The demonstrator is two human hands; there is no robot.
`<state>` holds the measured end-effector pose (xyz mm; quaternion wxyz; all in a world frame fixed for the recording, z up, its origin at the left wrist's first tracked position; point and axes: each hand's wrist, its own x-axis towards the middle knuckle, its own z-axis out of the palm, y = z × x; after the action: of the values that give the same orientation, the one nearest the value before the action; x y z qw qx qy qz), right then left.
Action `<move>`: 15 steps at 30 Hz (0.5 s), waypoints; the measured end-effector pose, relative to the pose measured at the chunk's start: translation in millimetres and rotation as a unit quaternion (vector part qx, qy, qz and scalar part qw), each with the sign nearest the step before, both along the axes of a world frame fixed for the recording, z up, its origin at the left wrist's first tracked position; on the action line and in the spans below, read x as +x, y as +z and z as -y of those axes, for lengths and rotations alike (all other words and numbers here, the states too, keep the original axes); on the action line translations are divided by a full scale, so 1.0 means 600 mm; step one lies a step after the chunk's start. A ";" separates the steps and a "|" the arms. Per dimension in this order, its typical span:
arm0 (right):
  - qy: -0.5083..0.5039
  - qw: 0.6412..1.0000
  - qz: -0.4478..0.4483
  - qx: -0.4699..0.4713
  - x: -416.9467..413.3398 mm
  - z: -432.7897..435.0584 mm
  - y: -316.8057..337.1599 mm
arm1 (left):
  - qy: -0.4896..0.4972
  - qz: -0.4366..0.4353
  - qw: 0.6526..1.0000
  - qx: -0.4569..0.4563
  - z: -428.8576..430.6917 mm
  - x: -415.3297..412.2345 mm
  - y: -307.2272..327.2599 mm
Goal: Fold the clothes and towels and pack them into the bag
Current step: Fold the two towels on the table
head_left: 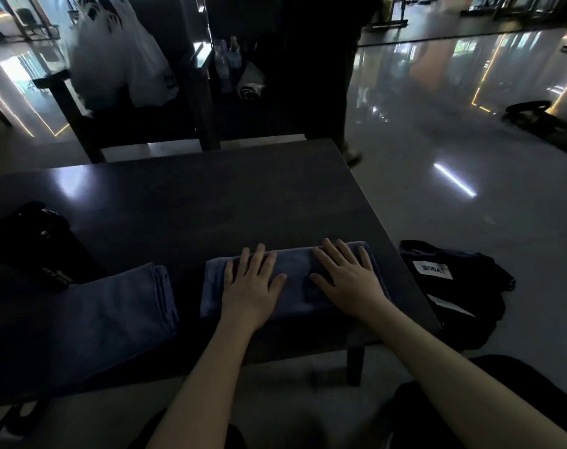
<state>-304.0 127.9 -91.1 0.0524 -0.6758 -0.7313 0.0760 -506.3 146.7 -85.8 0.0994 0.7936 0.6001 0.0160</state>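
Note:
A folded blue towel (295, 270) lies near the front right of the dark table (194, 202). My left hand (251, 286) rests flat on its left half, fingers straight and spread. Over the right half my right hand (350, 280) presses flat in the same way. A second folded blue cloth (97, 315) lies to the left at the table's front edge. At the far left of the table sits a black bag (32, 241). Dark clothing with a white label (450, 286) lies heaped beside the table's right edge.
A dark chair (139, 124) stands behind the table with a white plastic bag (120, 56) hanging on it. Bottles (227, 59) stand beyond it. A person's legs (340, 92) stand at the table's far right corner. Glossy floor spreads to the right.

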 end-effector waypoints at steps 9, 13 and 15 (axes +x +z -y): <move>-0.034 0.998 -0.003 -0.048 0.013 0.020 0.014 | 0.244 0.076 0.963 -0.086 0.007 -0.064 0.035; -0.053 0.997 -0.046 -0.030 0.011 0.019 0.020 | 0.269 0.032 0.961 -0.061 0.012 -0.045 0.069; -0.062 0.996 -0.065 -0.017 0.013 0.022 0.022 | 0.301 0.056 0.948 -0.083 0.005 -0.042 0.079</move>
<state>-296.0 114.8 -78.0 0.0932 -0.7139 -0.6819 0.1289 -531.4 143.7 -38.5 0.1888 0.5625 0.8040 0.0399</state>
